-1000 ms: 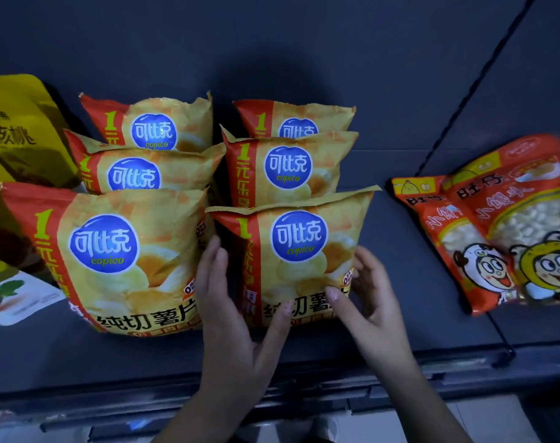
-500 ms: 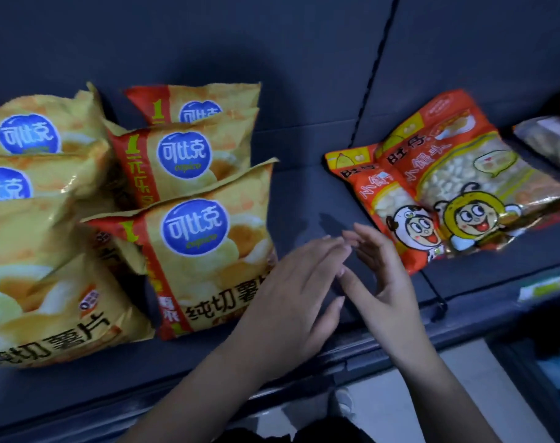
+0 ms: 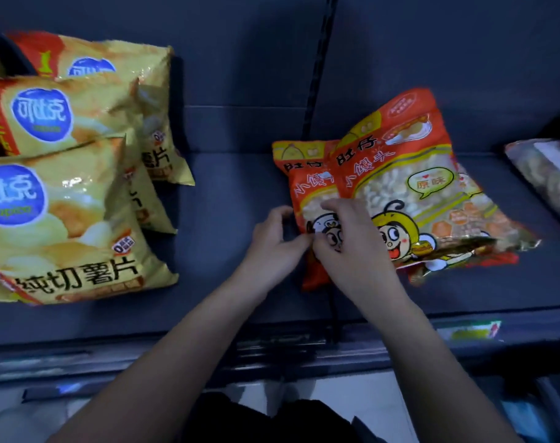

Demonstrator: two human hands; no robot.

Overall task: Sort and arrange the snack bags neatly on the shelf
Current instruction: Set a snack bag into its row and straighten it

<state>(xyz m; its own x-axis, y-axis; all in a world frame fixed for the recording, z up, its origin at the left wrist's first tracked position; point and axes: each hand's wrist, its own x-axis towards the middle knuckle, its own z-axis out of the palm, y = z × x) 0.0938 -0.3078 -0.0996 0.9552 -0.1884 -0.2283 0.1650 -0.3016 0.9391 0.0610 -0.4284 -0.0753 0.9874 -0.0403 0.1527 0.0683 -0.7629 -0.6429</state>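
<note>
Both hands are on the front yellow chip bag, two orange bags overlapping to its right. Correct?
No. The head view shows the left hand and right hand holding the lower orange bag, not the front yellow chip bag at left. The orange bags do overlap, the bee bag on top.

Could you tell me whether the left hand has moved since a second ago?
Yes. The left hand went right, off the front chip bag to the orange bag at the shelf seam.

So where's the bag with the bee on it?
Head view: the bee bag lies right of centre on the shelf, atop another orange bag, beside the right hand.
</note>
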